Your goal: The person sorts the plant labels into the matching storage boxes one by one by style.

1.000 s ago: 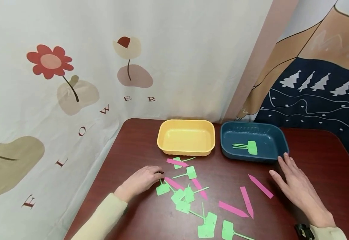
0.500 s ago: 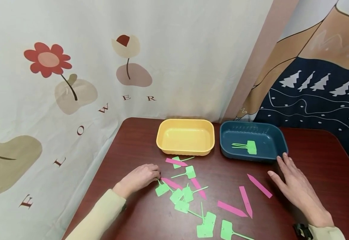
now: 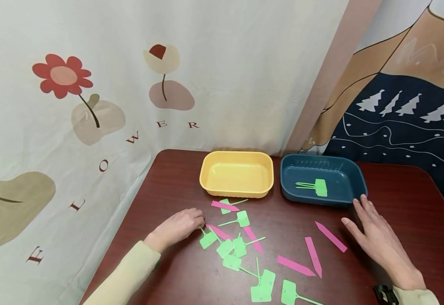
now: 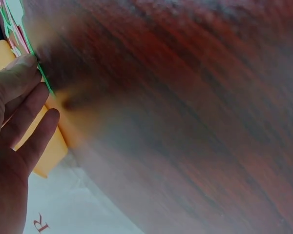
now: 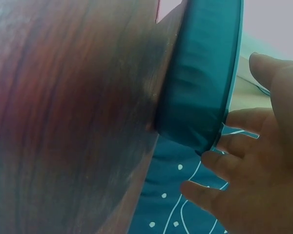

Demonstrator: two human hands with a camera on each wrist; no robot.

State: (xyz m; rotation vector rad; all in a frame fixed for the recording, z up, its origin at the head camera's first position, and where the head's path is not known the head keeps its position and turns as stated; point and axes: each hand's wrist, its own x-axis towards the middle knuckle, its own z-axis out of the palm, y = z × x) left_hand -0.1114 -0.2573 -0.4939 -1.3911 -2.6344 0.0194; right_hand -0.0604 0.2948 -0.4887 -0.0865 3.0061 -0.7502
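Observation:
At the left of the scattered pieces, my left hand (image 3: 177,228) pinches the thin stem of a green T-shaped plant label (image 3: 208,240) between thumb and fingertips. The left wrist view shows that green stem (image 4: 45,80) running past the thumb tip. My right hand (image 3: 383,243) has its fingers extended, fingertips touching the near right corner of the blue bin (image 3: 313,200). From the right wrist, the bin's outer wall (image 5: 198,78) stands beside the fingers, which hold nothing. Inside the bin lie several green labels (image 3: 320,187), stems pointing left.
A yellow bin (image 3: 237,193) stands left of the blue one. Several green labels (image 3: 242,219) and pink pointed plant labels (image 3: 296,266) lie loose on the brown table (image 3: 191,275), some overlapping. A printed curtain (image 3: 244,84) hangs behind the table.
My left hand has drawn back slightly left, fingers closing on the stem; the green label's head has tilted and shifted a little. The right hand stays at the blue bin.

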